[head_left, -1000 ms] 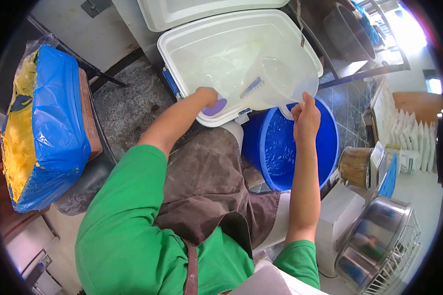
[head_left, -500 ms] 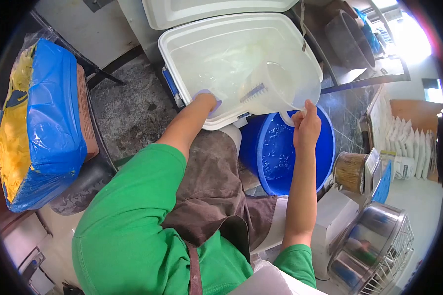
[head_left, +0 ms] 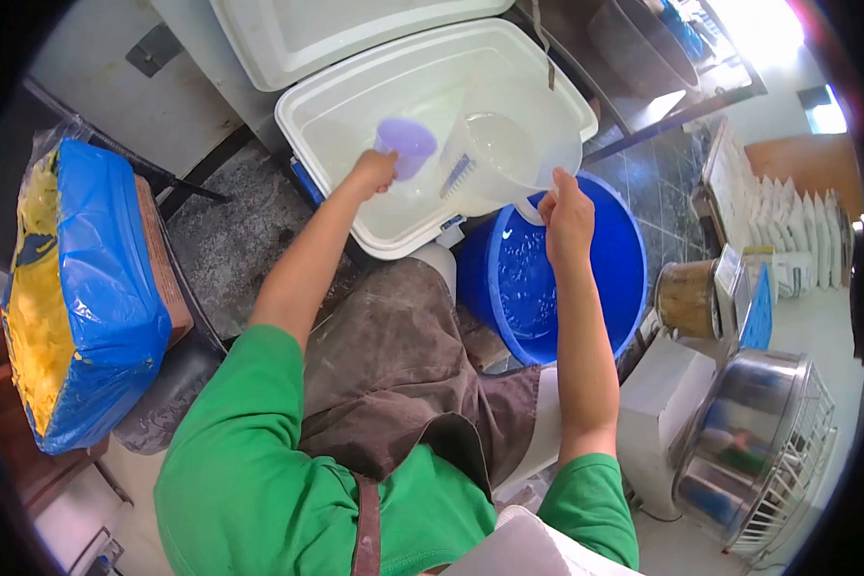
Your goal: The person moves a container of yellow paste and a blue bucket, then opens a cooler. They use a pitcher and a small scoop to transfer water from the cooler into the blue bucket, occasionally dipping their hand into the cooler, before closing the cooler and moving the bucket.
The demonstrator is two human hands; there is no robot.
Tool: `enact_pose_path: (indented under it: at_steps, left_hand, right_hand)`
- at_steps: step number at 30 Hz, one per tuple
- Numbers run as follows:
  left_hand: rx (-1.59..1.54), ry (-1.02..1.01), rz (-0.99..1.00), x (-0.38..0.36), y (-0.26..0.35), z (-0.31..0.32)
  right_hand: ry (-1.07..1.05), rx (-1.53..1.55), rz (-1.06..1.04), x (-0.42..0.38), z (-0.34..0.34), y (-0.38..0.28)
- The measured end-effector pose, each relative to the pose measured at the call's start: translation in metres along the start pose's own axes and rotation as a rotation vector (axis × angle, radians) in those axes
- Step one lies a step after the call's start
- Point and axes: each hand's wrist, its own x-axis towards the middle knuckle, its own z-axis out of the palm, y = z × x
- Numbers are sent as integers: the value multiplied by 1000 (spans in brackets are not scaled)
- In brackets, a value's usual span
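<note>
A small purple cup (head_left: 408, 144) is gripped in my left hand (head_left: 372, 174), raised over the near left part of a white storage bin (head_left: 538, 48). My right hand (head_left: 568, 216) is closed around the handle of a large clear measuring jug (head_left: 552, 144) with blue graduation marks. The jug hangs tilted over the bin's near right side, with some liquid visible inside it. Below the jug and my right hand stands a blue bucket (head_left: 494, 278) with wet droplets on its inner wall. Clear liquid lies in the bin.
The bin's white lid (head_left: 355, 29) stands raised behind it. A blue plastic-wrapped box (head_left: 115, 288) with yellow contents is at the left. To the right are a metal pot (head_left: 739, 432), a wire rack (head_left: 797, 461) and a white box (head_left: 667, 403). White packets (head_left: 802, 230) stand farther right.
My left hand has lifted out of the bin, bringing the purple cup up into full view. The measuring jug stays in my right hand, and the whole view has shifted slightly.
</note>
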Motion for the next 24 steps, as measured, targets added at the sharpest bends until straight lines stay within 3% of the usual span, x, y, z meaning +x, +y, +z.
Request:
enact_pose_path:
  at_steps: [6,9,11,12,14,18,20,24]
  left_hand:
    - [160,163,410,-93,103,-20]
    - [266,195,492,-134,145,-31]
    - [409,312,767,-146,163,-34]
    - [406,316,762,-151,169,-35]
    - [524,351,1010,-159,182,-39]
    - [658,270,844,-202,213,-29]
    - [596,350,1141,-207,215,-24]
    - [614,257,1024,-221,221,-18]
  right_hand:
    - [16,29,11,-6,4,-10]
    - [18,3,3,-5,5,-6]
    - [13,-1,1,-4,4,-5]
    - [17,19,11,-4,4,-5]
    - [6,29,20,-3,4,-4]
    - [-23,28,-8,0,1,1]
    - [-36,30,-2,0,1,1]
    - [-26,25,-29,0,2,3]
